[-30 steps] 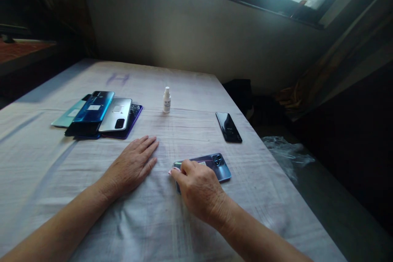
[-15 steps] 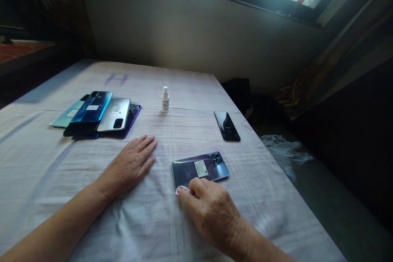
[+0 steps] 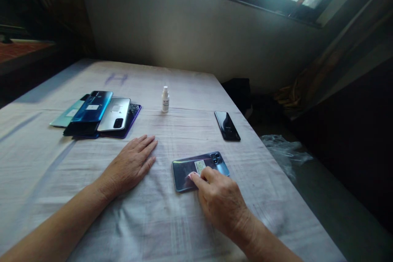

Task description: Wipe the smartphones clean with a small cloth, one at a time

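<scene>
From the head view, my right hand [image 3: 222, 202] pressed a small pink wipe [image 3: 189, 176] onto the back of the purple phone [image 3: 199, 170], which lay face down on the cloth-covered surface [image 3: 46, 172], near and right of centre. Fingers were curled narrow around the wipe. My left hand [image 3: 130, 166] lay flat and spread on the cloth to the phone's left, holding nothing. I judged this the wiping step, mid-stroke; the next pass would call for light, even pressure across the back, around the sticker [image 3: 199, 166]. Farther off stood a small white bottle [image 3: 165, 99], a black phone [image 3: 227, 126] and a stack of phones [image 3: 98, 114] on the far left.
</scene>
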The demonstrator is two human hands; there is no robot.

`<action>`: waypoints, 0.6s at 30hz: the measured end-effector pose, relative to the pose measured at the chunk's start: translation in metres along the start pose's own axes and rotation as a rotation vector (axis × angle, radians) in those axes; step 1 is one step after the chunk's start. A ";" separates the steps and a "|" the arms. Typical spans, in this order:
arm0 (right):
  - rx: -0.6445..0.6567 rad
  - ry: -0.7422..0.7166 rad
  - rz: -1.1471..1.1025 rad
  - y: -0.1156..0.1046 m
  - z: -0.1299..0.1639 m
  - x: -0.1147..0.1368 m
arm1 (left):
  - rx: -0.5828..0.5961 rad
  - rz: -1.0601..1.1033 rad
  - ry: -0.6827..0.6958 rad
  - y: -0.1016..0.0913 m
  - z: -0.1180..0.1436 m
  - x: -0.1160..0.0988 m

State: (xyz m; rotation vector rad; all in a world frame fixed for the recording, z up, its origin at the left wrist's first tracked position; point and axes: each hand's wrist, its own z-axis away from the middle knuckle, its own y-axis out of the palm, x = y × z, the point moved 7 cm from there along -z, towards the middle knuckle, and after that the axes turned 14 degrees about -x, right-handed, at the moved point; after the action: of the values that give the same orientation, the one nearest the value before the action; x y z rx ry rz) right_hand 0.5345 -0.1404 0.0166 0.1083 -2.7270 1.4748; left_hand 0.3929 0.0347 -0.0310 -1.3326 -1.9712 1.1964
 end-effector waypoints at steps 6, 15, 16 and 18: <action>-0.006 0.031 0.005 0.006 -0.012 -0.004 | -0.009 -0.005 0.015 0.000 0.000 -0.001; -0.004 0.018 -0.017 -0.002 0.000 0.006 | -0.022 -0.005 0.026 -0.001 -0.001 -0.001; -0.008 0.020 -0.010 -0.001 -0.003 0.006 | -0.024 -0.006 0.028 -0.001 -0.001 -0.002; -0.014 0.021 0.004 0.003 -0.008 0.005 | -0.026 -0.007 0.032 -0.001 -0.001 -0.002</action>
State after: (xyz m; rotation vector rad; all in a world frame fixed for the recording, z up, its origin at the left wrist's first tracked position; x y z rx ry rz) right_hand 0.5297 -0.1322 0.0190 0.0872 -2.7225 1.4490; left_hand 0.3937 0.0332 -0.0293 -1.3485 -1.9738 1.1432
